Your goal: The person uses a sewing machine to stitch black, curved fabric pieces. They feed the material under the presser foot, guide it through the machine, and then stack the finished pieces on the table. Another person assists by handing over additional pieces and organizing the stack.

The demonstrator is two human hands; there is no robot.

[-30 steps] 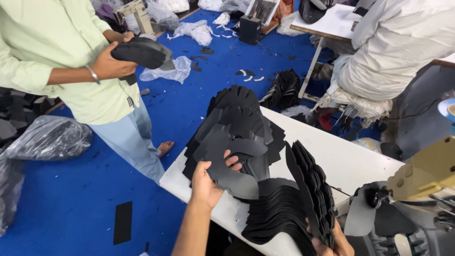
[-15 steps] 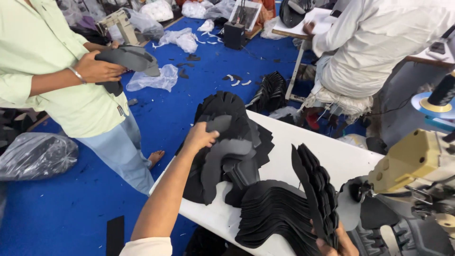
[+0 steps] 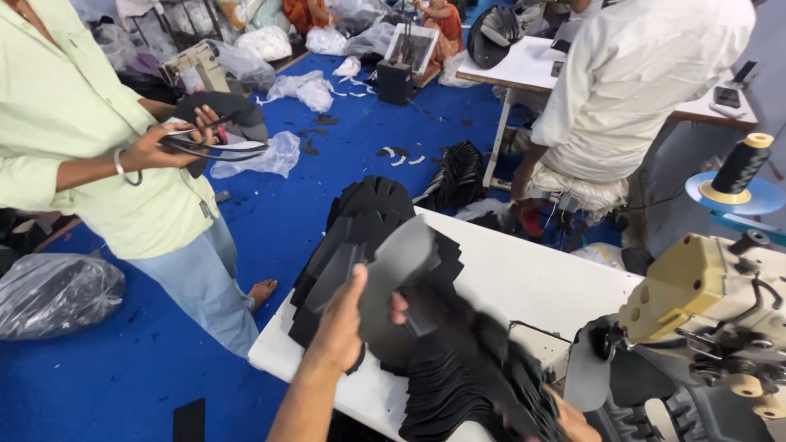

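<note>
Black cut piece [image 3: 393, 266] sits mid-frame, pinched in left hand [image 3: 344, 323] above the fanned stack [image 3: 372, 221] on the white counter [image 3: 524, 282]; lift single-ply, right hand [image 3: 573, 419] closed on lower stack [image 3: 471, 385], steadying it.

at the left edge of the frame, low down, a dark plastic bag [image 3: 57, 295], full and shiny, lies on the blue floor [image 3: 123, 376]. in the upper middle, several clear and white plastic bags [image 3: 304, 88] lie crumpled on the same floor, one more of them [image 3: 264, 157] just below the hands of the person in the light green shirt, and near them stands a small black box [image 3: 395, 82] with a flat light panel [image 3: 413, 49] in a dark frame leaning behind it; whether this panel is a screen i cannot tell. no label or sign is clear enough to see.
</note>
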